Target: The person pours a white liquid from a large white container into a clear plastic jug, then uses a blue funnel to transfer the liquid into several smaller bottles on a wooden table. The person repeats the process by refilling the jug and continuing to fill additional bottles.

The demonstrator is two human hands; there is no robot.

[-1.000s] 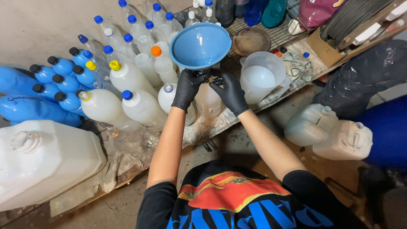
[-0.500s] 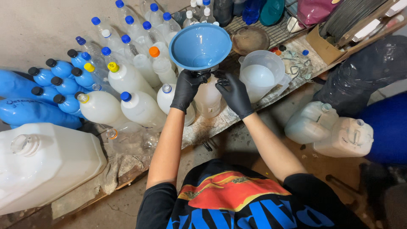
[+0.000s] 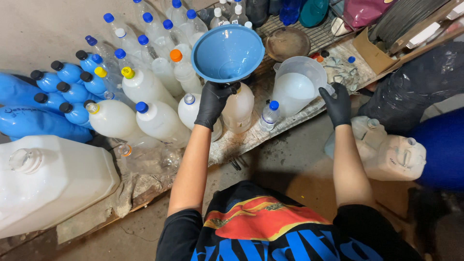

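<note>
Funnel (image 3: 227,52), blue plastic, wide-mouthed, is seated by its spout in the neck of a pale jug (image 3: 239,108), which stands on a dirty board (image 3: 251,137). The left hand (image 3: 212,102), in a black glove, is closed around the funnel's narrow stem just above the jug's neck. The right hand (image 3: 336,104), also gloved, is set against the handle side of a clear pitcher (image 3: 298,84) holding white liquid, to the right of the funnel; whether the handle is fully grasped cannot be told. Capped bottles (image 3: 145,87) of white and blue liquid are crowded to the left of the funnel, and a small bottle (image 3: 269,116) stands between jug and pitcher.

Judged handling: the funnel is light and stiff but top-heavy, likely to tip once liquid is poured; hold is best kept at the stem. Wet plastic is probably slippery under gloves. The pitcher looks heavy when this full; the handle is the place for a grip.
</note>
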